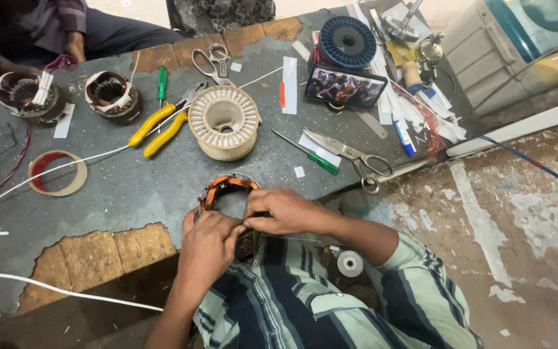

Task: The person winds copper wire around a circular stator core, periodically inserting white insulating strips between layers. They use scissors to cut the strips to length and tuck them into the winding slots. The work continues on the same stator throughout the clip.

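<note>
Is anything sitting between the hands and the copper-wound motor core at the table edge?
Nothing visible. Both the left hand and the right hand are already touching the motor core. The empty white spool and the yellow pliers lie farther back, clear of the hands.

Worn grey bench, chipped at edges; bearing yellow-handled pliers, empty white spool, scissors, green screwdriver, phone, blue wire spool.
</note>
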